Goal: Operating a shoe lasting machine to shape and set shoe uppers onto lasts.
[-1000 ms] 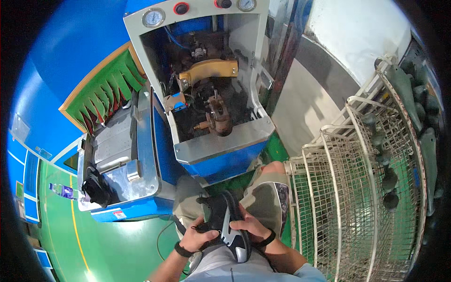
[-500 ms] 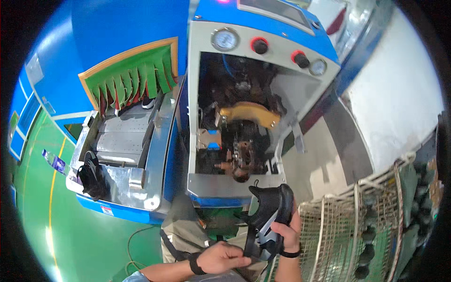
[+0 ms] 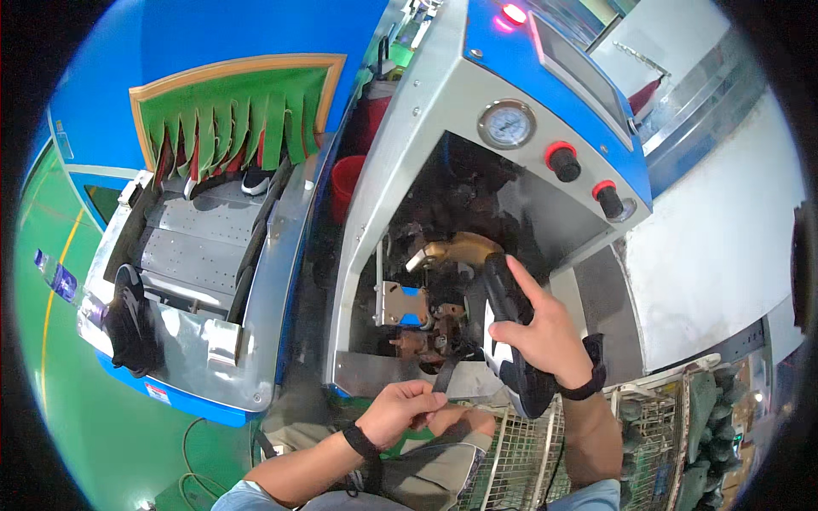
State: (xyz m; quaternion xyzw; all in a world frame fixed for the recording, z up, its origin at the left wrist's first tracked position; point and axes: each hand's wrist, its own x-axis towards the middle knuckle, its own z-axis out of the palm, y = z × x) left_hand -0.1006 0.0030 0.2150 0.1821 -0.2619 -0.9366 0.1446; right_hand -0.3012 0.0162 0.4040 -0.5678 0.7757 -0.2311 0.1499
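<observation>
My right hand [image 3: 545, 336] is closed around a black shoe [image 3: 509, 294] with white on its side. It holds the shoe tilted at the front of the machine's opening, with the thumb on the white part. Low and to the left, my left hand [image 3: 402, 413] pinches a dark strap [image 3: 443, 379], which runs up towards the shoe; where it joins is hard to see. Behind the shoe, inside the opening, are a curved gold-coloured part [image 3: 464, 249], a metal bracket [image 3: 405, 307] with blue pieces and a brownish clamp-like mechanism [image 3: 447, 328].
The machine front carries a gauge [image 3: 506, 124] and two black-and-red knobs [image 3: 562, 162]. To the left, a conveyor [image 3: 192, 243] passes under a green strip curtain [image 3: 226, 128]; a black shoe [image 3: 132, 328] stands on its near end, beside a bottle [image 3: 58, 277]. A wire rack [image 3: 520, 451] stands at lower right.
The shoe has gone up and forward in my right hand, from near my lap to the machine's opening. My left hand has moved slightly up and left. The view has shifted and tilted.
</observation>
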